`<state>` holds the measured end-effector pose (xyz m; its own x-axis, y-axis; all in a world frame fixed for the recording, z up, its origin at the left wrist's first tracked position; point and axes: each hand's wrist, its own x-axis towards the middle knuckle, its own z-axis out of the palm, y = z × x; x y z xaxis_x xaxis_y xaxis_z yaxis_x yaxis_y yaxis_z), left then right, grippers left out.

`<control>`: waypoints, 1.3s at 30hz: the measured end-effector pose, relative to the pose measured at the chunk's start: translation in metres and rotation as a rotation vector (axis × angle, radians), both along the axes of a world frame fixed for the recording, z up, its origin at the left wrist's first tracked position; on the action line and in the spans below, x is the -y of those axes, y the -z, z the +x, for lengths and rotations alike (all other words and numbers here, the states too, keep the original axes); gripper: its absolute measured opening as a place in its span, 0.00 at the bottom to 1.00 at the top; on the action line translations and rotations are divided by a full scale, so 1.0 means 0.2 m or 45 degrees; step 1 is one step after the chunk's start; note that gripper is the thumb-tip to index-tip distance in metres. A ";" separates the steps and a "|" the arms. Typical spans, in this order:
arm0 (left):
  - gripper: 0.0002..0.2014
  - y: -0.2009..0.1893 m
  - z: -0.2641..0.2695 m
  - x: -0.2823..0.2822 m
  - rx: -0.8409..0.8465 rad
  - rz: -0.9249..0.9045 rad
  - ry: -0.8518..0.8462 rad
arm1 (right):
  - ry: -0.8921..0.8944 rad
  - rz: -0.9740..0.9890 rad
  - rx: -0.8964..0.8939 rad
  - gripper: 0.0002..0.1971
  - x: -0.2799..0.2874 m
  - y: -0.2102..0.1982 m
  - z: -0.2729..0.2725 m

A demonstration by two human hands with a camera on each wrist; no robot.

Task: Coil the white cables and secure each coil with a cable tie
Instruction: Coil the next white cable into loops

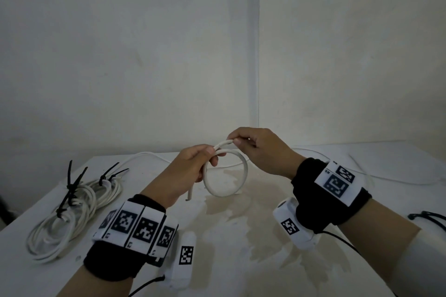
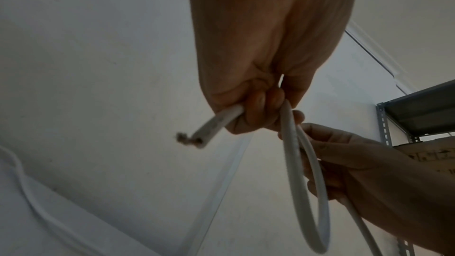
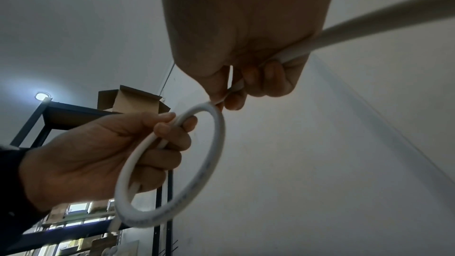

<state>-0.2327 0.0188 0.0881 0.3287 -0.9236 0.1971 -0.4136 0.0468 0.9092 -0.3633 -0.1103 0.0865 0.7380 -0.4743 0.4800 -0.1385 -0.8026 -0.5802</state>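
Observation:
A thick white cable (image 1: 244, 171) forms one loop in the air above the table. My left hand (image 1: 193, 164) grips the loop at its top left, where the strands cross (image 2: 286, 124). The cable's cut end (image 2: 194, 139) sticks out below that hand. My right hand (image 1: 251, 144) pinches the cable (image 3: 236, 87) just right of the left thumb. From there the cable runs back through the palm (image 3: 369, 24). The loop (image 3: 209, 163) hangs between both hands. Several black cable ties (image 1: 427, 218) lie at the right table edge.
Two finished white coils (image 1: 72, 210) bound with black ties (image 1: 72, 183) lie on the left of the white table (image 1: 241, 236). Loose white cable (image 1: 386, 176) trails across the far right. Walls stand close behind the table. A metal shelf (image 2: 418, 116) is off to one side.

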 end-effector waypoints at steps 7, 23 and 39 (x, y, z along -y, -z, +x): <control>0.14 0.02 0.05 0.02 0.082 0.022 0.006 | -0.142 0.212 -0.049 0.11 -0.04 -0.01 0.01; 0.11 0.04 0.04 0.05 0.381 -0.081 -0.226 | -0.109 0.269 0.024 0.08 -0.06 0.00 0.04; 0.10 0.05 0.04 0.08 0.567 -0.250 -0.388 | -0.068 0.315 0.045 0.13 -0.06 -0.01 0.03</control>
